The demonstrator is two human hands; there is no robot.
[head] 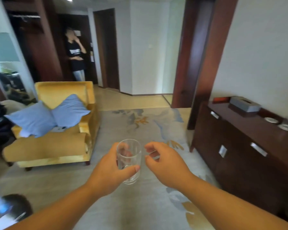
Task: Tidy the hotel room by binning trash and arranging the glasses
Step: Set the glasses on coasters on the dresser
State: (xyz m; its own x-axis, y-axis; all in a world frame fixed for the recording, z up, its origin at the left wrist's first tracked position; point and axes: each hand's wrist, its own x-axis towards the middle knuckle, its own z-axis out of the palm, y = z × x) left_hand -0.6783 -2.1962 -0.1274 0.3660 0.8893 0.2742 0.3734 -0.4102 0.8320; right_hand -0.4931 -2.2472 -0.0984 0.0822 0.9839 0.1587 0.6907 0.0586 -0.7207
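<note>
Low in the middle of the view, a person's two bare forearms are reaching forward over a pale patterned rug (140, 205). Their left hand (110, 170) is gripping a clear drinking glass (129, 156). The thumb is crossing the near side of the glass, and the fingers are wrapping round the far side, showing through the clear wall. The glass is standing upright in that grip, held in the air above the rug. Their right hand (166, 163) is hovering just beside the glass, on its right, without touching it. Its fingers are curling loosely toward the thumb and are holding nothing. A narrow gap is separating the two hands.

Left of the left hand and farther away, a yellow armchair (56, 146) is sitting at the edge of the rug. It is carrying two light blue cushions (33, 120) that are leaning together against its back.

Right of the right hand, a dark wooden sideboard (239, 146) is running along a white wall. On its top, well beyond the hand, a grey tissue box (244, 105) is lying near a small red box (220, 99). Two small white saucers (271, 120) are sitting farther right, blurred.

Far beyond both hands, another person (75, 53) in a dark top is standing in a dim entrance hall, with one hand raised to the face. Blurred shapes are showing in the bottom left corner, below the left forearm, too unclear to name.
</note>
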